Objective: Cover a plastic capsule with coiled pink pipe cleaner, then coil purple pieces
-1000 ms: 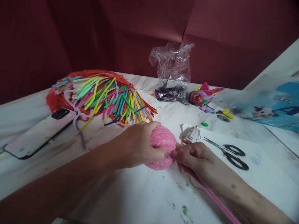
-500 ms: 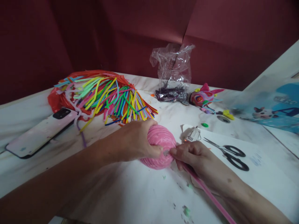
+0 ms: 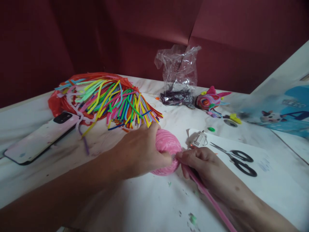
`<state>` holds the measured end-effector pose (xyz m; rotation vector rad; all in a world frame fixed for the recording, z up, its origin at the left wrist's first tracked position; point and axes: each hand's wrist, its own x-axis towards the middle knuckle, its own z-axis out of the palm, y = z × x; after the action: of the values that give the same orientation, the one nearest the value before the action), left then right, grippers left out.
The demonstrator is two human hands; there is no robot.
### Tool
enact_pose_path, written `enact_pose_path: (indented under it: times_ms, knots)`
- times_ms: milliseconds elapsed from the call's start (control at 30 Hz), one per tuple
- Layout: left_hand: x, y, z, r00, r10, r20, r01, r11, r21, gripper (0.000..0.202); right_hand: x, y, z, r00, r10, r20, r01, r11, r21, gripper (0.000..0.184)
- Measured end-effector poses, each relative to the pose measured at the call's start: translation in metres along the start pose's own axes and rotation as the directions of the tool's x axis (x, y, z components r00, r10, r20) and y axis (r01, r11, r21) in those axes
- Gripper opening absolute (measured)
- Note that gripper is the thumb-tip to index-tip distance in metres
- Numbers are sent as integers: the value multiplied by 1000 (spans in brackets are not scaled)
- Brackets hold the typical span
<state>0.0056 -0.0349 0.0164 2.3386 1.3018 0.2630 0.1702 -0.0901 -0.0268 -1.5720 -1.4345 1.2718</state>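
On table, left hand (image 3: 142, 151) cupping pink ball (image 3: 167, 145), right hand (image 3: 200, 162) pinching strip (image 3: 207, 196)

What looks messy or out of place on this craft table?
Small green scraps lie scattered on the white table near the hands. The colourful pipe cleaners spill loosely from a red bag, some beside the phone. Nothing looks damaged.
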Motion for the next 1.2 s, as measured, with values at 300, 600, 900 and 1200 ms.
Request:
enact_pose_path:
  times_ms: [300, 600, 900, 1200]
  knots:
    - [0, 0, 0, 1000, -6, 29, 5, 998, 57, 48, 5, 3, -1, 1000, 7, -19, -5, 996, 86, 46]
    - [-1, -2, -3, 998, -32, 54, 30, 999, 39, 39, 13, 5, -5, 1000, -1, -13, 3, 994, 110, 42]
    - [2, -14, -6, 989, 73, 126, -79, 996, 43, 43, 15, 3, -7, 999, -13, 46, 8, 995, 95, 42]
    - [5, -16, -15, 989, 63, 135, -70, 996, 51, 29, 13, -1, -5, 995, -70, 74, 65, 995, 70, 47]
